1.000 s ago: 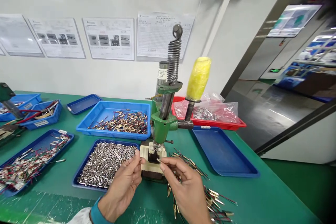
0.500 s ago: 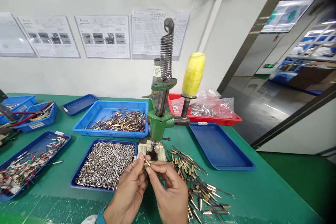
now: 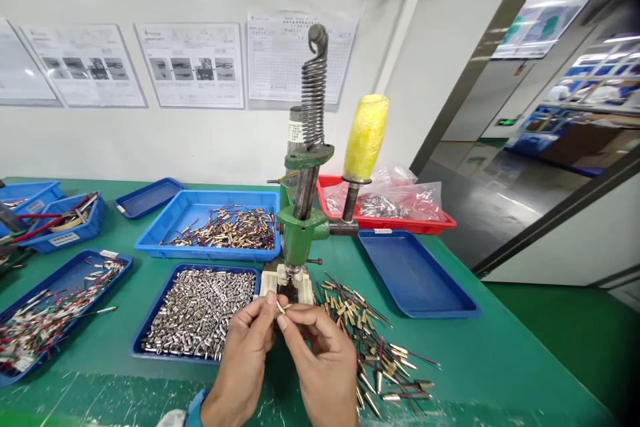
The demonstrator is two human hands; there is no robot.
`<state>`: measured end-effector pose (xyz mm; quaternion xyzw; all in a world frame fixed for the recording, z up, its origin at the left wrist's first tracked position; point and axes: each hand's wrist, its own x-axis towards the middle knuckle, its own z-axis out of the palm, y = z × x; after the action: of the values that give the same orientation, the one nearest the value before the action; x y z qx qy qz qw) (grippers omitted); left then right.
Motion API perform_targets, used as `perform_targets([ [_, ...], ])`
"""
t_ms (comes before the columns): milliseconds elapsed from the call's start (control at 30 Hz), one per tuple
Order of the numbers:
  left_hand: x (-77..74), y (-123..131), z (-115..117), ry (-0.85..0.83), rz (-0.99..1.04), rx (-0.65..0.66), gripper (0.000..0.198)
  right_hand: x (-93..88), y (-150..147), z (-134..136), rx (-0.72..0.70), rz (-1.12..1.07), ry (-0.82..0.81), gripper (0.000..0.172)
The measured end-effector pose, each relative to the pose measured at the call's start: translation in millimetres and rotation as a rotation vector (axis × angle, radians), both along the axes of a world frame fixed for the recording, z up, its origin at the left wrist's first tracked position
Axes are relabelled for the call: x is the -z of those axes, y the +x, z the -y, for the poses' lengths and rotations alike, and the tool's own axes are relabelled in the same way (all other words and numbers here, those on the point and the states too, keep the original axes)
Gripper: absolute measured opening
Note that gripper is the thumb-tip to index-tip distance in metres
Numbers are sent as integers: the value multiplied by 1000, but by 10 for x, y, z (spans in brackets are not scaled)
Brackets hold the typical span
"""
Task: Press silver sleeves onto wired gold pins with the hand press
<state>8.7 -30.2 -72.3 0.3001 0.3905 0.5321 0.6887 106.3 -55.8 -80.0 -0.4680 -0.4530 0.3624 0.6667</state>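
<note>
Head view: two hands pinch a gold pin at the press

At the far left of the desk, a blue tray holds a tangle of short wire leads with red and dark strands. Next along, a shallow blue tray is heaped with small silver ferrules, and behind it a bright blue tray carries a scatter of gold pins with wires attached. The left hand sits just right of the ferrules, with its thumb and forefinger closed on a small gold pin. That pin is held up right in front of the white base of a green hand press. The right hand comes in from the other side, its curled fingers pinching the same pin, so both hands are gripping it. A coil spring rises from the top of the press, and a yellow-wrapped lever handle stands beside it. To the right of the hands, a loose pile of wired gold pins lies directly on the desk. Beyond that are a blue tray and a red tray holding clear plastic bags.
</note>
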Motion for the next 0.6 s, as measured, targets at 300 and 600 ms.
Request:
perform_targets([
  [300, 35, -8, -8, 80, -123, 14, 40, -11, 11, -3, -91, -200, -105, 23],
  [600, -17, -68, -150, 275, -348, 30, 33, -44, 126, -62, -100, -110, -91, 24],
])
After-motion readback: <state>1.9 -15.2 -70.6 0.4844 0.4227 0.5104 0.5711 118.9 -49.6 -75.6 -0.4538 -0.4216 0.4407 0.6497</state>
